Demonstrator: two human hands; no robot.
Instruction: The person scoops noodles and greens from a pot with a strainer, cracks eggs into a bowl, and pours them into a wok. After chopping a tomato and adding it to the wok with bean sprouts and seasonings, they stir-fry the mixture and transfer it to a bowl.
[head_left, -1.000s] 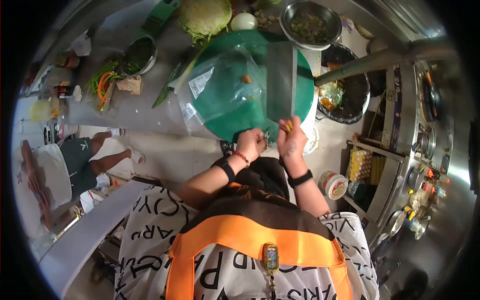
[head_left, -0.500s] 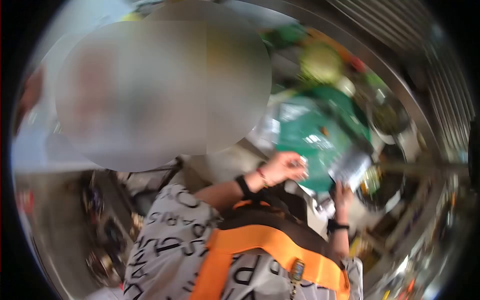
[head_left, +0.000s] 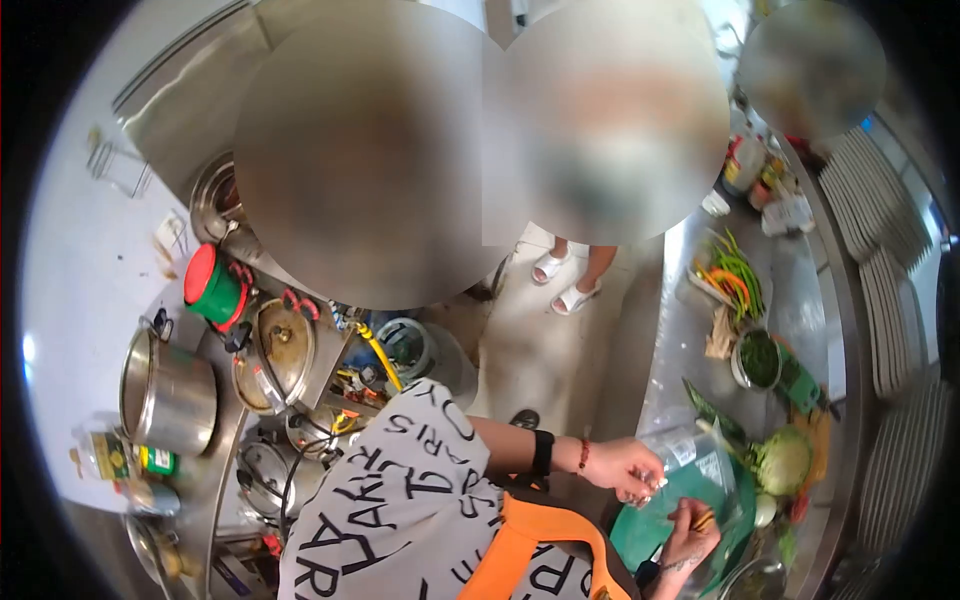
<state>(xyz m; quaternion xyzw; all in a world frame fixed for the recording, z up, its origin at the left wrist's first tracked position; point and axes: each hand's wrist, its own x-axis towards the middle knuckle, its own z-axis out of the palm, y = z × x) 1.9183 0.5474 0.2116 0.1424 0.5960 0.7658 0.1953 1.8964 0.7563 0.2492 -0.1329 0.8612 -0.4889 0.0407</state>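
My left hand (head_left: 628,470) is closed in a pinch over the green round board (head_left: 635,535), with a small whitish thing at its fingertips. Just below and to its right, my right hand (head_left: 692,532) has its fingers curled together, near a small yellow and dark thing. What it grips, if anything, is too small to name. Clear plastic with white labels (head_left: 682,450) lies on the board behind my hands. Beside the board are a cut pale green cabbage (head_left: 782,460) and a white onion-like bulb (head_left: 765,510).
On the steel counter (head_left: 680,340) are peppers (head_left: 735,280) and a bowl of chopped greens (head_left: 757,358). Plates (head_left: 870,190) are stacked at the right. At left stand a large steel pot (head_left: 168,390) and a lidded pot (head_left: 275,350). Another person's feet (head_left: 575,290) show on the floor.
The view has swung left, so my hands and the board appear lower and further right. The broad silvery thing by my right hand no longer shows. The hands are closer together.
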